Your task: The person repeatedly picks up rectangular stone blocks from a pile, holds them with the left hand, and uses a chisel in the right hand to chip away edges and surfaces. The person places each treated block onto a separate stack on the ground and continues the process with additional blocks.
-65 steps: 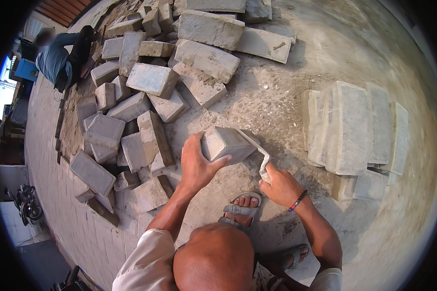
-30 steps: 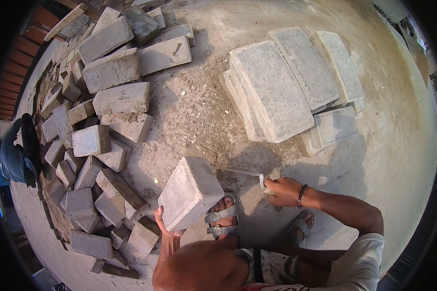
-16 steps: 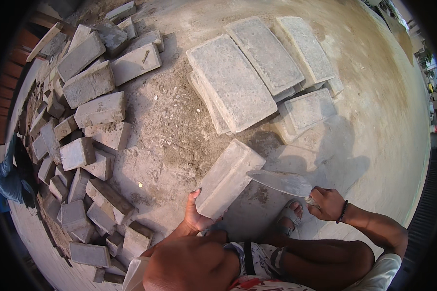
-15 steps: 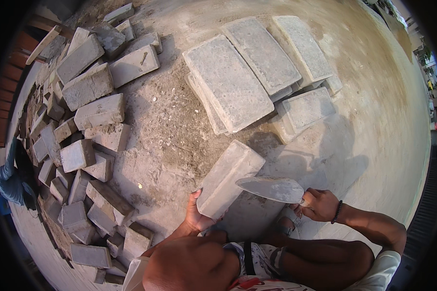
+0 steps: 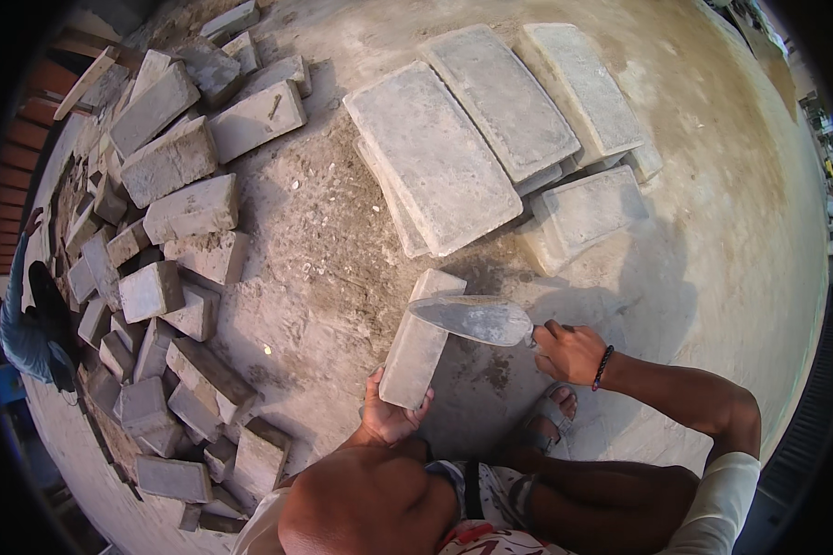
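**Brick on edge, trowel laid across it**

Fingers (image 5: 379,407) of our left hand (image 5: 389,421) curl under and round the near end of the grey brick (image 5: 421,347), clasping it so that it stands tilted on its long edge, its far end pointing away from us toward the stacked slabs; half a second ago the brick showed us more of its broad face, and now we have turned it so that the narrow side faces up. Further left lies the heap of rough bricks (image 5: 171,250), well apart from our hands, and beyond it at the rim a crouching person in blue (image 5: 23,328); between heap and brick the ground (image 5: 315,240) is strewn with crumbs of mortar.

Moving right, the trowel (image 5: 477,319) has come in since a moment ago; its blade then hung just beside the brick, and now its tip lies across the upper part of it, flat and touching or all but touching; we judge that scraping of the brick's face is under way rather than merely prepared. Our right hand (image 5: 574,353) is closed round the trowel's handle, the fingers wrapped tight, a dark bead band at the wrist; below it our sandalled foot (image 5: 551,416) rests on the concrete. Behind, the pale slabs (image 5: 491,129) lie overlapped, well clear of the brick.
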{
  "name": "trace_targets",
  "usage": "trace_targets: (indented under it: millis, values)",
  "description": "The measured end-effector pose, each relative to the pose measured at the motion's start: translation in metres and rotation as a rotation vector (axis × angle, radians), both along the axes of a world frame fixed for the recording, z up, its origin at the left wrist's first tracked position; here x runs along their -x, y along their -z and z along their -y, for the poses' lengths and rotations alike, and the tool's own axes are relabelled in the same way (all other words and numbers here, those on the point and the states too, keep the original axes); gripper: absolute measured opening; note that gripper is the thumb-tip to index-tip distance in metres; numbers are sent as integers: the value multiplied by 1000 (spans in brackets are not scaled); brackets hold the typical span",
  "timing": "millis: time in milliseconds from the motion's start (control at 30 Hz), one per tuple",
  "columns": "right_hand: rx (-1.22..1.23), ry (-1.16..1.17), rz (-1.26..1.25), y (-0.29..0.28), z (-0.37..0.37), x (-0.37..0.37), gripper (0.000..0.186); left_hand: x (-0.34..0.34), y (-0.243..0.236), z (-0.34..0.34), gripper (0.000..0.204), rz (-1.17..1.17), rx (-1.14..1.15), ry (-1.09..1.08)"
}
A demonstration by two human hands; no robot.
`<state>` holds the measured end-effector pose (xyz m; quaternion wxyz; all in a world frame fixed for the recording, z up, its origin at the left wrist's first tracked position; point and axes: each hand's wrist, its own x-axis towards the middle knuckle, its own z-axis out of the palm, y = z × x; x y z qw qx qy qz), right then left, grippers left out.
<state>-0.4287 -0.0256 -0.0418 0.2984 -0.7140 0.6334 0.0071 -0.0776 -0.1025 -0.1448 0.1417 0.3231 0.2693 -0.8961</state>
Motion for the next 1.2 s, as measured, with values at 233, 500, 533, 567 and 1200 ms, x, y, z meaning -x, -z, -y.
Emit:
trace_targets:
  millis: [233, 500, 533, 567, 1200]
  values:
    - [-128, 157, -68, 2, 15, 6, 32, 1, -3, -1, 62, 51, -42, -43]
    - [-104, 297, 84, -21, -84, 31, 33, 0, -28, 13, 74, 138, 242, 239]
    - [-122, 321, 72, -24, -106, 34, 34, 4, -38, 18, 76, 165, 327, 335]
    - [-102, 392, 64, -25, -125, 40, 34, 17, -57, 25, 92, 251, 387, 421]
    - [99, 1073, 111, -41, -215, 57, 31, 277, -79, 74, 62, 222, 1260, 352]
